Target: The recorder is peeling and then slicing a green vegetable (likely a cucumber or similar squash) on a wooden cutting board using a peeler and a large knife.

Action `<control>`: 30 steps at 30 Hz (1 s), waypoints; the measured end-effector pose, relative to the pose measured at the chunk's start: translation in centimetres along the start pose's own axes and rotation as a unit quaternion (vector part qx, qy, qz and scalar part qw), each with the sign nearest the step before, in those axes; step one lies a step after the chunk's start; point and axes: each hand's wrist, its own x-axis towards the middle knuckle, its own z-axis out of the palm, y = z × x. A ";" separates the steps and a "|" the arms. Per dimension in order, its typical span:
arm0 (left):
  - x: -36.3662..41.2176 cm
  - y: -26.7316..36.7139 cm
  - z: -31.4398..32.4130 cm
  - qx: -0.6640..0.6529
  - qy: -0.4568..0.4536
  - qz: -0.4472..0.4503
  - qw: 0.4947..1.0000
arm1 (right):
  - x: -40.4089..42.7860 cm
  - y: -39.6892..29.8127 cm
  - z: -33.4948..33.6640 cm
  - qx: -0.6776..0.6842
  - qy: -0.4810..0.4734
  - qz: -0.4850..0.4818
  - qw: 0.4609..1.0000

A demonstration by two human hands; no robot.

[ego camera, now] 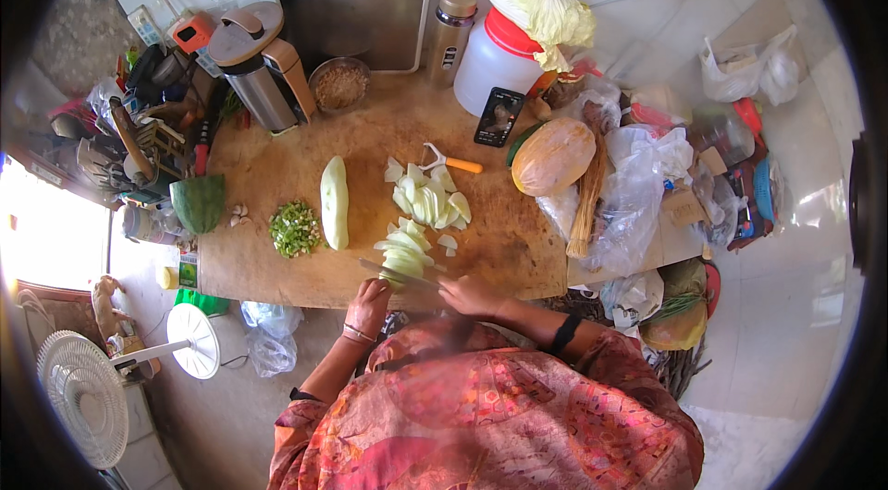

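My right hand (pixel 473 295) grips a kitchen knife (pixel 399 274) by its handle, which the fingers hide. The blade points left and lies across the near end of a row of pale green gourd slices (pixel 402 247). My left hand (pixel 369 306) has its fingers curled on the near end of that row, at the board's front edge. Behind the row lies a heap of loose slices (pixel 424 197). A peeled whole gourd (pixel 335 203) rests to the left, beside chopped green onion (pixel 295 228). A peeler with an orange handle (pixel 454 163) lies past the heap.
Garlic cloves (pixel 239 215) and a cut watermelon (pixel 198 203) sit at the board's left. A phone (pixel 499 117) leans on a white bucket (pixel 485 63). A large orange-skinned squash (pixel 553 157) and a straw brush (pixel 588 206) lie right. A fan (pixel 83 396) stands lower left.
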 end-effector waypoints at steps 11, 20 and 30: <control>-0.2 0.5 -0.2 0.012 0.012 0.007 1.000 | 0.7 -0.4 1.3 0.046 0.018 0.004 0.999; -0.1 0.3 -0.1 0.009 0.026 0.012 1.000 | 0.7 -0.6 1.6 0.044 0.015 -0.004 0.999; -0.4 0.4 -0.4 0.014 0.028 -0.007 0.999 | 0.3 -1.4 -0.5 0.002 -0.047 -0.009 0.999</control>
